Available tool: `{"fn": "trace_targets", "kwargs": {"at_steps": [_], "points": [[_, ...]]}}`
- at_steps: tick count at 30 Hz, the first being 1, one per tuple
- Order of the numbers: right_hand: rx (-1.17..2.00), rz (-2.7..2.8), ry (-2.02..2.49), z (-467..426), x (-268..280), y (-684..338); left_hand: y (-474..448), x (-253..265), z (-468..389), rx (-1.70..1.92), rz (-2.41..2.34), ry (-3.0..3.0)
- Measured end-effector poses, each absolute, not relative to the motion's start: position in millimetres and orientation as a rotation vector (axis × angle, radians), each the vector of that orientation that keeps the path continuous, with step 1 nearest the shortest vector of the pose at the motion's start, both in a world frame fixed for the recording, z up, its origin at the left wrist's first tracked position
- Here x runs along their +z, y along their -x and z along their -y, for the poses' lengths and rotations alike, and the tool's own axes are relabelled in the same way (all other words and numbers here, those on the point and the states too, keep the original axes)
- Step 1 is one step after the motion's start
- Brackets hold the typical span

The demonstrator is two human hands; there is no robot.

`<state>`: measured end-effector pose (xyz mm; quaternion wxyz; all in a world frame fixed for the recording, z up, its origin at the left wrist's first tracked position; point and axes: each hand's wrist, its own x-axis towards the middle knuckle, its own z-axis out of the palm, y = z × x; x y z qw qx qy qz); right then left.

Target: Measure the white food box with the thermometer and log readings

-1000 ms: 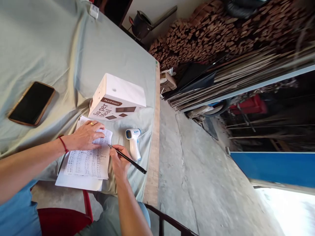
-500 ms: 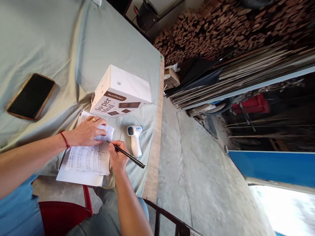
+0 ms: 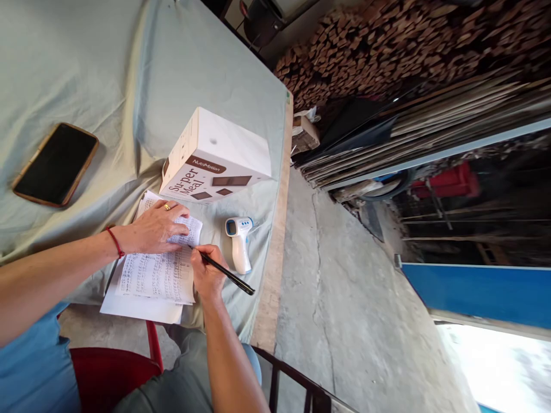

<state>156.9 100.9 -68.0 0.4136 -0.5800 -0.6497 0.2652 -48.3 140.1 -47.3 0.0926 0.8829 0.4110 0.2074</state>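
Observation:
Sheets of paper [image 3: 157,278] covered in handwritten lines lie at the near edge of the cloth-covered table. My left hand [image 3: 159,228], with a ring and a red wrist cord, rests on the upper part of the sheets, fingers stretched out. In my right hand [image 3: 208,272] is a black pen [image 3: 232,277], its tip at the paper beside my left fingertips. Right of the papers lies a white and blue infrared thermometer [image 3: 240,244]. A white "Super Meal" box [image 3: 224,152] stands just beyond the papers.
A phone [image 3: 57,164] with a dark screen lies at the left on the tablecloth [image 3: 181,63]. The table's bare wooden edge [image 3: 275,252] runs along the right, above a concrete floor [image 3: 327,287]. Stacked firewood [image 3: 365,46] fills the back. A red chair [image 3: 112,373] is below.
The view has shifted slightly, so the box and thermometer sit a little differently in frame. Both hands keep nearly the same place on the paper, the pen still held.

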Motion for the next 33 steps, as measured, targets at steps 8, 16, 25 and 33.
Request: {"fn": "trace_targets", "kwargs": {"at_steps": [8, 16, 25, 33], "points": [[0.652, 1.547, 1.481, -101.0, -69.3, -156.9, 48.7, -46.9, -140.8, 0.603, -1.214, -2.621], [0.675, 1.589, 1.476, -101.5, -66.5, -157.3, 48.8, -45.8, -140.9, 0.607, -1.213, -2.630], [0.636, 1.571, 1.473, -101.2, -67.7, -157.6, 49.0, -46.6, -142.3, 0.634, -1.185, -2.640], [0.598, 1.507, 1.468, -100.6, -68.4, -156.7, 49.3, -44.2, -141.9, 0.625, -1.194, -2.646]]}}
